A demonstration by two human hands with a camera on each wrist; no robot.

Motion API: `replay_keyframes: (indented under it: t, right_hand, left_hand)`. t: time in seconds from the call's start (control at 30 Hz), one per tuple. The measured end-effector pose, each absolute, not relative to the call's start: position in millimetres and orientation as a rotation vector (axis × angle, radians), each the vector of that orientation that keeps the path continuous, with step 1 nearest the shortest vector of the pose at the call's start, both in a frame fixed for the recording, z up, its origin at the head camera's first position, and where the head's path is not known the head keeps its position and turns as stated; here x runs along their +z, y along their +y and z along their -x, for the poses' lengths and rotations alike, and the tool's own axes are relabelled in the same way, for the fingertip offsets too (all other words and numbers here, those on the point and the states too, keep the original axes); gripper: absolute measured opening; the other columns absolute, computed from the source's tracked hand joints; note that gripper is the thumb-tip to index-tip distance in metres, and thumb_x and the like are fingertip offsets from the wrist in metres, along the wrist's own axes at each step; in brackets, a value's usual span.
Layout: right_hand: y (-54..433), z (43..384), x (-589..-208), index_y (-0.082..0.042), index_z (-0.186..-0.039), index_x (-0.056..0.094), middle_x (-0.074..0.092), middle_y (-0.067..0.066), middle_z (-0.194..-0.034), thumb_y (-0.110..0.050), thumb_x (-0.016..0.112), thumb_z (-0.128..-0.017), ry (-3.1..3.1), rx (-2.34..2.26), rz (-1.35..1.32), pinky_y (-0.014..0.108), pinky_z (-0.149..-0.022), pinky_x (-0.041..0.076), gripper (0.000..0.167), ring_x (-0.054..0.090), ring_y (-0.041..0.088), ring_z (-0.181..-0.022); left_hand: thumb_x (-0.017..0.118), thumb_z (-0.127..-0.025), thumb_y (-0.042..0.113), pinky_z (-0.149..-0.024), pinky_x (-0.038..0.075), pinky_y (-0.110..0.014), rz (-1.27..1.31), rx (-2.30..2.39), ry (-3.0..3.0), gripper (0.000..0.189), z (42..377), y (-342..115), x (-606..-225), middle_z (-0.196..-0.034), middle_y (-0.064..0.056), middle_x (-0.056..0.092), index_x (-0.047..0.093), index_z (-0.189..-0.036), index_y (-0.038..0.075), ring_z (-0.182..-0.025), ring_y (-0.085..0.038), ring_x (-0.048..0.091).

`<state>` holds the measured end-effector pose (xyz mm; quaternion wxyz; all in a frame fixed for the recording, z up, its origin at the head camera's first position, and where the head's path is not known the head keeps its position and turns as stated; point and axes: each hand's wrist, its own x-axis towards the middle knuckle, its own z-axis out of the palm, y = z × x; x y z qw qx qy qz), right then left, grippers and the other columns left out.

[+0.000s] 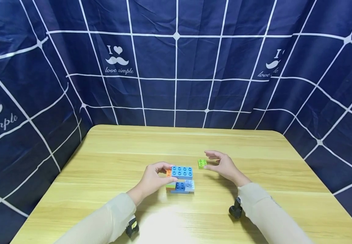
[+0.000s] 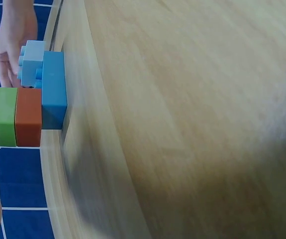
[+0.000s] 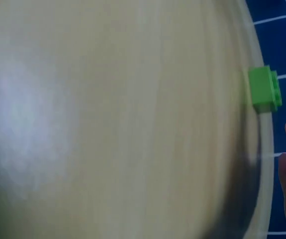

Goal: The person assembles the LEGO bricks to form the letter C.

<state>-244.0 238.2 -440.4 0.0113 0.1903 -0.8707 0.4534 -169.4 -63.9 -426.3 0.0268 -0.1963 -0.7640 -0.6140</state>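
Observation:
My left hand (image 1: 152, 177) grips the left end of a toy building-brick structure between thumb and fingers. On top of it sits a blue eight-stud brick (image 1: 182, 174), with an orange brick (image 1: 168, 173) partly covered beside it. Lower down are dark blue studs and a pale blue brick (image 1: 189, 184) at the right end. The left wrist view shows a blue base brick (image 2: 54, 90), with an orange-red brick (image 2: 28, 117) and a lime green one (image 2: 3, 117) stacked on it. My right hand (image 1: 224, 166), fingers spread, is beside a small green brick (image 1: 202, 164); its thumb reaches the brick's edge.
The bricks are on a light wooden table (image 1: 118, 145). A dark blue curtain (image 1: 151, 91) with white grid lines stands behind the table and along both sides. A black wrist device (image 1: 236, 208) hangs under the right sleeve.

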Motion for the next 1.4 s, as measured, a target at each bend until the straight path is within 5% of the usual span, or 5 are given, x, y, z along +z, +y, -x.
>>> replay_keyframes:
  t: [0.47, 0.87, 1.23, 1.4]
  right_hand:
    - [238.5, 247.9, -459.7, -0.003, -0.132, 0.053, 0.059, 0.014, -0.127, -0.023, 0.082, -0.075, -2.864, 1.228, -0.495, 0.050, -0.099, 0.039, 0.067, 0.054, 0.033, -0.113]
    - [232.1, 245.5, -464.0, -0.006, -0.118, 0.066, 0.064, 0.011, -0.112, -0.021, 0.080, -0.077, -2.836, 1.182, -0.449, 0.050, -0.093, 0.043, 0.045, 0.058, 0.028, -0.101]
    - [220.9, 224.2, -449.4, -0.005, -0.114, 0.067, 0.070, 0.004, -0.096, -0.021, 0.080, -0.078, -2.770, 1.494, -0.524, 0.029, -0.079, 0.053, 0.042, 0.065, 0.017, -0.086]
    - [208.4, 209.3, -439.6, -0.007, -0.112, 0.067, 0.069, 0.002, -0.096, -0.019, 0.081, -0.076, -2.725, 1.542, -0.658, 0.031, -0.082, 0.053, 0.040, 0.064, 0.018, -0.088]
  left_hand:
    - [0.084, -0.073, 0.016, -0.083, 0.048, -0.052, 0.606, -1.896, -2.360, 0.033, 168.8, -63.4, -427.4, -0.094, 0.003, 0.069, 0.071, -0.102, 0.009, -0.088, -0.019, 0.060]
    - [0.084, -0.073, 0.017, -0.084, 0.047, -0.053, 0.599, -1.902, -2.366, 0.033, 168.8, -62.5, -427.9, -0.095, 0.003, 0.069, 0.071, -0.102, 0.010, -0.089, -0.019, 0.060]
    - [0.083, -0.073, 0.011, -0.085, 0.047, -0.054, 0.596, -1.911, -2.362, 0.033, 168.8, -61.4, -426.5, -0.096, 0.000, 0.069, 0.070, -0.103, 0.007, -0.090, -0.021, 0.060]
    - [0.084, -0.072, 0.011, -0.085, 0.047, -0.054, 0.598, -1.906, -2.359, 0.033, 170.0, -62.3, -427.1, -0.096, 0.001, 0.069, 0.070, -0.102, 0.008, -0.090, -0.019, 0.060]
